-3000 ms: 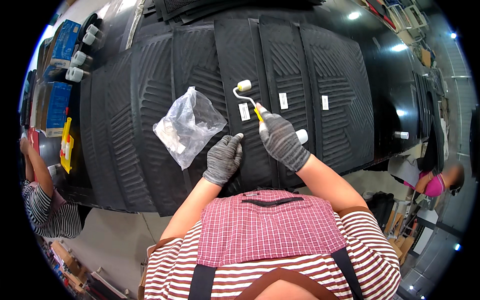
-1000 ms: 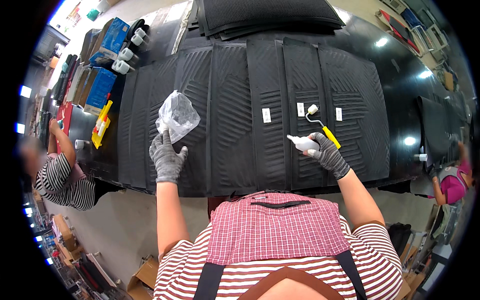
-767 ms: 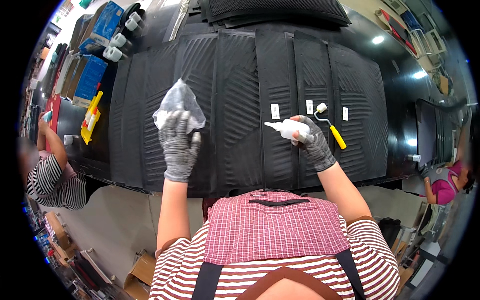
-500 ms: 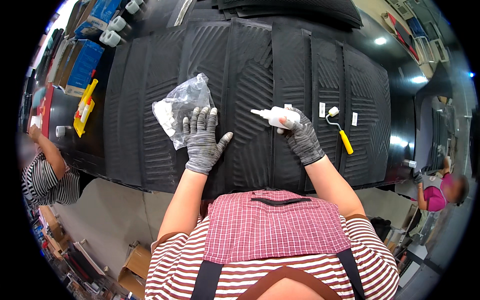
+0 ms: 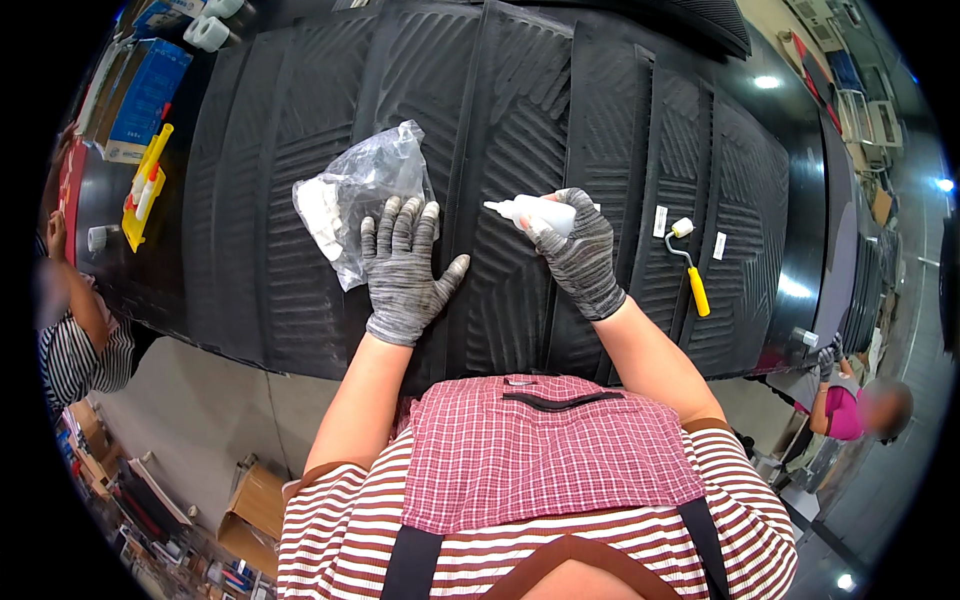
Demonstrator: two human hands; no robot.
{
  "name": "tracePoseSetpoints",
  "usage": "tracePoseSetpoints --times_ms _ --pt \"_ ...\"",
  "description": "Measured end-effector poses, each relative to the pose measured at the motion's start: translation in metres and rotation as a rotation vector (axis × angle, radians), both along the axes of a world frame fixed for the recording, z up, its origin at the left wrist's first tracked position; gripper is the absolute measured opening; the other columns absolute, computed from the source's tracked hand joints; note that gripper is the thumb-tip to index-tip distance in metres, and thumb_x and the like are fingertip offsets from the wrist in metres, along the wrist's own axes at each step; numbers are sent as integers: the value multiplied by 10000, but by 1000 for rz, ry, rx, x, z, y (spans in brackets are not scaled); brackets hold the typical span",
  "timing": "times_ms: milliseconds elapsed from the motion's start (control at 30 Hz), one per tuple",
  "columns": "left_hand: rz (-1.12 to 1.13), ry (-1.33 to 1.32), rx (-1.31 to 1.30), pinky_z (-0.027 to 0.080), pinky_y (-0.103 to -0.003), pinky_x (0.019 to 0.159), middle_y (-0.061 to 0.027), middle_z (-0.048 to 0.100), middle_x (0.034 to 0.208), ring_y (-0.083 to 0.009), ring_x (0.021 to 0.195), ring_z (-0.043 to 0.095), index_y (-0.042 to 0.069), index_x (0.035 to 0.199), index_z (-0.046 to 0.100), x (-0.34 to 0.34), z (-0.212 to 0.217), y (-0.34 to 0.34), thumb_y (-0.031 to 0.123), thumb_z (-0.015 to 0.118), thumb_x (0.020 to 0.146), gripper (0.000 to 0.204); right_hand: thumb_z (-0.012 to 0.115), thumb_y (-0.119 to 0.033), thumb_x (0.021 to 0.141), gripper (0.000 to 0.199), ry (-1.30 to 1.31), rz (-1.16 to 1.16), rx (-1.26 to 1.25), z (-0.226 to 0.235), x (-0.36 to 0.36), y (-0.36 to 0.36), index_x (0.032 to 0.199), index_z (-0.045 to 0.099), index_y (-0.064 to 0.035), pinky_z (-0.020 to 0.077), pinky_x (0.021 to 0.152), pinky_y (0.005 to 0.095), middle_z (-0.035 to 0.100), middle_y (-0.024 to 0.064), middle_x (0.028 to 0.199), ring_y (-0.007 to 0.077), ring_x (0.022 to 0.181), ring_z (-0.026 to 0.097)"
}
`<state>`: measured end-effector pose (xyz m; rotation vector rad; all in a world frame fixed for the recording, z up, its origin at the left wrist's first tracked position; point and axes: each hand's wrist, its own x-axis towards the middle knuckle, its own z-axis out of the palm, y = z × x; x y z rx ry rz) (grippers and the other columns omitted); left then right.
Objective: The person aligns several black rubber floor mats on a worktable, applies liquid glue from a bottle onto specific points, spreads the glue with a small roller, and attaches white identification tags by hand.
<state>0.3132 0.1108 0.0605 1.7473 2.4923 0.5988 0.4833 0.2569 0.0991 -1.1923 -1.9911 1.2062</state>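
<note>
My left hand (image 5: 402, 270), in a grey glove with pale fingertips, lies flat with fingers spread on black ribbed sheets (image 5: 310, 110). Its fingertips rest at the edge of a clear plastic bag (image 5: 385, 165) that has small white pieces (image 5: 322, 218) in it. My right hand (image 5: 580, 255), gloved the same way, is closed round a white squeeze bottle (image 5: 545, 213). The bottle lies nearly level over the sheets, its narrow nozzle pointing left. To the right of that hand, a small roller (image 5: 697, 285) with a yellow handle and white head lies on the sheets.
Small white labels (image 5: 660, 221) lie near the roller. At the left are a yellow tool (image 5: 147, 195), a blue box (image 5: 150, 95) and white rolls (image 5: 207, 33). One person (image 5: 75, 320) is at the left edge, another (image 5: 845, 405) at the right.
My right hand has moved slightly left with the squeeze bottle, bringing its nozzle nearer to my left hand. The left hand stays flat by the bag. The whole view has shifted a little.
</note>
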Motion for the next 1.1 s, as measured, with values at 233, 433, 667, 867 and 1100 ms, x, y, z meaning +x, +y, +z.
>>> tracePoseSetpoints --times_ms 233,433,667,867,1100 --pt "4 -2 8 165 -520 1147 -112 441 1409 -288 1384 328 103 1376 454 0 -1 0 473 702 760 760 761 -237 776 328 -46 81 73 -3 -2 1 974 612 -21 544 668 338 673 138 847 230 753 678" --pt "8 3 16 166 -515 1148 -109 445 1402 -286 1380 333 107 1375 457 0 -2 0 473 704 757 759 741 -198 793 297 -37 140 36 10 -4 -8 982 607 -12 552 669 332 672 152 845 237 748 682" --pt "10 3 21 173 -512 1146 -108 450 1394 -285 1373 341 109 1376 459 0 -1 0 470 707 754 761 745 -160 785 278 -62 202 48 10 6 -17 976 610 -10 553 647 327 670 150 829 237 721 684" --pt "2 -10 27 173 -520 1143 -114 454 1389 -295 1371 341 105 1375 460 -1 -2 0 466 709 751 763 744 -155 787 269 -49 209 47 14 7 -21 972 608 -15 547 635 332 667 149 827 246 721 682" --pt "0 -5 19 169 -523 1143 -117 453 1393 -298 1374 338 104 1372 461 -1 -2 0 468 704 756 756 739 -164 783 290 -66 174 122 8 -4 -5 988 607 -7 546 673 341 667 158 836 252 743 677"
